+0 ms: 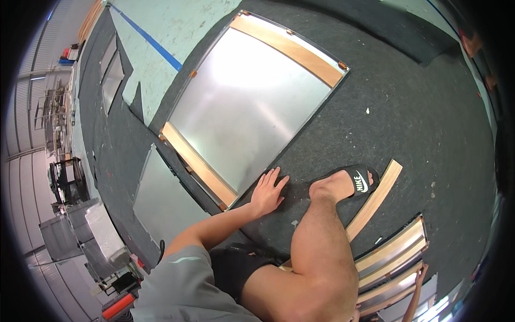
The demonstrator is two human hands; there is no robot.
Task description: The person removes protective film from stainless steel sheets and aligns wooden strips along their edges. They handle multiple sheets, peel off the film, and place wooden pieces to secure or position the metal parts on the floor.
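Note:
My left hand [270, 192] reaches out low with its fingers spread, next to the near right edge of a large shiny metal panel [241, 96]. The fingertips are at the dark floor mat beside that edge; whether they touch the panel I cannot tell. A wooden strip [198, 163] lies along the panel's near left end and another wooden strip [289, 48] along its far end. Small orange-brown pieces [343, 65] sit at the panel's corners and edges. My right hand is not in view.
My sandalled foot [348, 181] stands beside a loose wooden strip [375, 198]. At lower right, another person's hand [422, 270] is at a panel with several wooden strips [394, 249]. A grey sheet [166, 196] lies at left. A blue line [147, 36] crosses the pale green floor.

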